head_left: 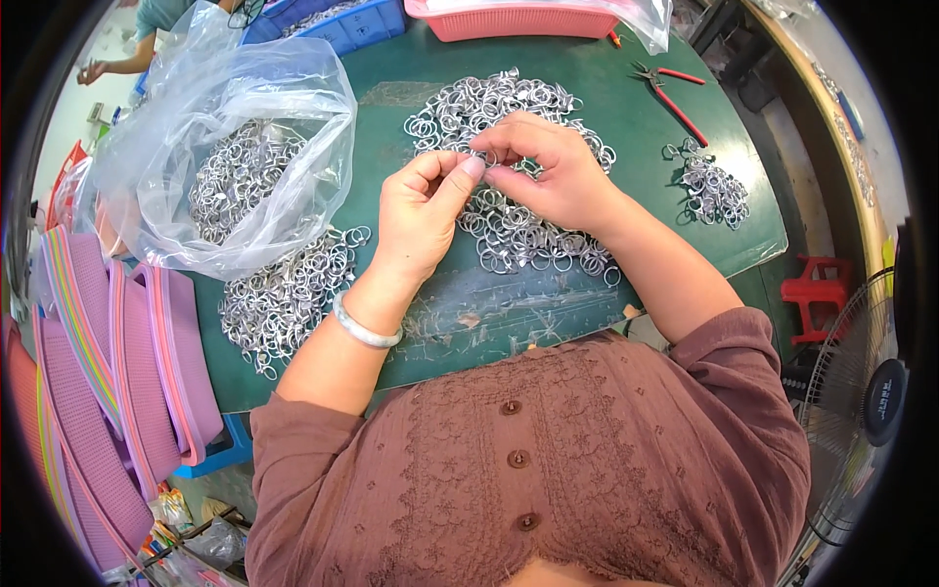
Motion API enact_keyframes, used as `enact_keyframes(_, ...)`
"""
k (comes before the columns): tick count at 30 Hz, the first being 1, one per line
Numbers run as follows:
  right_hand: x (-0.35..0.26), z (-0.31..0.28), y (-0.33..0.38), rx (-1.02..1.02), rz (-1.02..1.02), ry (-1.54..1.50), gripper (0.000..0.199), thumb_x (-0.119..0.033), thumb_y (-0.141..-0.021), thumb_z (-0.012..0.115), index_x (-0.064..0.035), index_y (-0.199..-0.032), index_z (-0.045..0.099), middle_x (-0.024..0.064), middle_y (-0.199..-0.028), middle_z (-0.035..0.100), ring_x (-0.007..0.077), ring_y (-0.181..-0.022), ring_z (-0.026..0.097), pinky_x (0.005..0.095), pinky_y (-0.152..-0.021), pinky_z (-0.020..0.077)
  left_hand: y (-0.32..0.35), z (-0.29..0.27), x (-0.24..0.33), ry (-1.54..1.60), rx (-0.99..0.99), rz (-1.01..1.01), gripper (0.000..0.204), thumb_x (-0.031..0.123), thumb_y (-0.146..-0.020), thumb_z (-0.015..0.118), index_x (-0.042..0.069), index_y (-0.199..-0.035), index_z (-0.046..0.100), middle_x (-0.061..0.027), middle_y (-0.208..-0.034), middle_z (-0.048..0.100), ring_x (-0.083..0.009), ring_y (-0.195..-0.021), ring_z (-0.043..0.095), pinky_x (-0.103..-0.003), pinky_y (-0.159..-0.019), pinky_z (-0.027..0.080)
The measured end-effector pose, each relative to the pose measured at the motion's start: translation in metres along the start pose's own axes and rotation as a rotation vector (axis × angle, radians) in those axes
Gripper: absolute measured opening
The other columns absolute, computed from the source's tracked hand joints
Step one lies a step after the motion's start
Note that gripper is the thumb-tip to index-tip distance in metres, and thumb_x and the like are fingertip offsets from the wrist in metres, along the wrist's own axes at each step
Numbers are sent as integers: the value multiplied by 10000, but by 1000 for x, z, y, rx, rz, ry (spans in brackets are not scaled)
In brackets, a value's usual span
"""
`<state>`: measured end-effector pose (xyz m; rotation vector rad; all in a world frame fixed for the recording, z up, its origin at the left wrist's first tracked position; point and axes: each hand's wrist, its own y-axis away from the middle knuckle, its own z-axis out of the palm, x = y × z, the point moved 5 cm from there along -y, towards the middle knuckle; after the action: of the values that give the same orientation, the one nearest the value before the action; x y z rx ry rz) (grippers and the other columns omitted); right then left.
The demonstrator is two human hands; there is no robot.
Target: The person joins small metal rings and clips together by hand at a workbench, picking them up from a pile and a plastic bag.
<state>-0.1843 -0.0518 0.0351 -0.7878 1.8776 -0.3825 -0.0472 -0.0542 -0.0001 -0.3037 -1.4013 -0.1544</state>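
Over the middle of the green table (469,303), my left hand (419,210) and my right hand (559,176) meet fingertip to fingertip. Both pinch one small silvery metal ring (491,159), partly hidden by the fingers. Beneath and beyond them spreads a large heap of similar metal rings (494,103). Another ring pile (284,303) lies beside my left forearm, at the mouth of a clear plastic bag (328,122) holding more rings. To the right of my right hand sits a smaller ring cluster (717,191), with red-handled pliers (678,112) just behind it.
A pink basket (518,24) and a blue crate (333,29) stand along the far side. Purple woven baskets (176,362) crowd the left. On the right are a red stool (817,298) and a fan (851,382). Another person's arm (127,64) shows at far left.
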Motion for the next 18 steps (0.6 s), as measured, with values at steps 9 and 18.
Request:
enact_keyframes(9, 5, -6, 1, 93, 8, 29, 294, 5, -728, 608, -32, -1017, 573, 51, -763, 552, 142, -660, 536, 251, -588, 450, -6, -3, -10, 517, -185, -175, 211, 199, -891, 494, 20, -978, 564, -15, -789, 539, -114, -701, 490, -237, -614, 407)
enact_keyframes(18, 7, -7, 1, 90, 18, 63, 271, -12, -739, 594, -28, -1009, 572, 56, -769, 558, 144, -654, 540, 252, -586, 451, -5, -1, -9, 623, -299, -180, 222, 198, -894, 479, 22, -1006, 557, -19, -813, 547, -124, -730, 491, -243, -637, 401)
